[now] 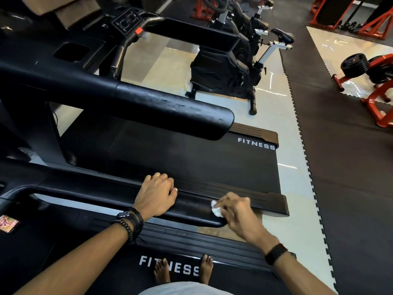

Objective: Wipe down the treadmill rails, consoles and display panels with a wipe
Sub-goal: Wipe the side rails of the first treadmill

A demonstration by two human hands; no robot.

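Note:
I stand barefoot on a black treadmill belt marked FITNESS. Its black side rail runs across the lower middle of the view. My left hand grips the rail from above, fingers curled over its far side. My right hand pinches a small crumpled white wipe and presses it on the rail near its rounded end. A second treadmill stands beyond, with its own thick rail showing pale smears, and a console with a red tab at the top.
A black exercise bike stands past the second treadmill on the pale floor. Dark rubber mats cover the floor to the right. Orange racks with weight plates sit at the far right. A small colourful sticker lies at the left.

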